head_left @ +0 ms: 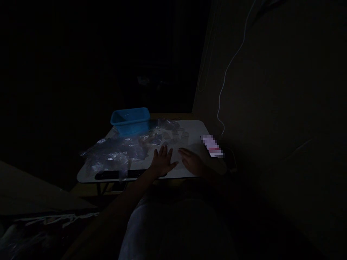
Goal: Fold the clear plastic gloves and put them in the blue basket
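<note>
The room is dark. My left hand point(162, 162) lies palm down over a small white table point(193, 130) near its front edge, with its fingers spread. My right hand point(192, 162) is just to the right, its fingers stretched out towards the left hand; nothing shows in its grasp. Faint clear plastic seems to lie under and between the hands, but it is too dim to be sure. Crumpled clear plastic bags point(114, 151) cover the table's left side, close to my left hand. More clear plastic point(169, 124) lies beyond the hands.
A blue plastic basin point(131, 122) stands at the table's back left. A lit phone point(211, 145) rests at the right edge, its screen blurred. A white cable point(225, 74) hangs along the right wall. A dark slot point(108, 175) runs along the front edge.
</note>
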Available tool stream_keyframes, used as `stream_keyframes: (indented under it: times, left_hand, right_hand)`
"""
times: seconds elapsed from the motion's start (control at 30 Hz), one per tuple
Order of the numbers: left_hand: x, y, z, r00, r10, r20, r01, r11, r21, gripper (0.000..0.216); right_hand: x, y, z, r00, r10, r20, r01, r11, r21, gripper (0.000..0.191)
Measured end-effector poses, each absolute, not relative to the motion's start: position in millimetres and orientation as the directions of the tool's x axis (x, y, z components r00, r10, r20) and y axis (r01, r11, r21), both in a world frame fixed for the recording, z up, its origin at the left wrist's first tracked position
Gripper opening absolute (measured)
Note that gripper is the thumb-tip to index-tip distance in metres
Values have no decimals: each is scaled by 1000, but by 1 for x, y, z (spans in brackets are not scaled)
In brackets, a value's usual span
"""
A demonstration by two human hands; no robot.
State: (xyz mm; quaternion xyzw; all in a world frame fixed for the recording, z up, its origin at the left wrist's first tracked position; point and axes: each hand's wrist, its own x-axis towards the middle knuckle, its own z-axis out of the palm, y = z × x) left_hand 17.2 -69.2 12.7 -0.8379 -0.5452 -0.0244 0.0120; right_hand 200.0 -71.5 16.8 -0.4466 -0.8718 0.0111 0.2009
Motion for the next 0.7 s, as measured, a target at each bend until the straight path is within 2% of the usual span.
stream_keyframes:
  times: [0.27,0.4,0.53,0.63,0.7]
  left_hand:
    - [16,-70,14,419,906,59,907,-421,22,76]
    - [16,-71,15,420,906,47,906,-422,31,76]
    - [14,-67,16,434,900,38,900,-435,30,77]
    - [13,-62,16,448,893,41,894,-449,19,77]
    - [12,-58,16,451,891,44,892,-452,15,76]
  right_hand:
    - [213,-62,0,-407,869,281,899,436,-47,46]
    - [220,-55,6,-302,915,268,945,324,-39,46]
    - [210,-45,20,-255,913,317,949,299,-100,41]
    - [196,-31,30,-278,901,332,905,362,-224,39]
    - [186,-19,32,-207,927,314,895,309,-321,36]
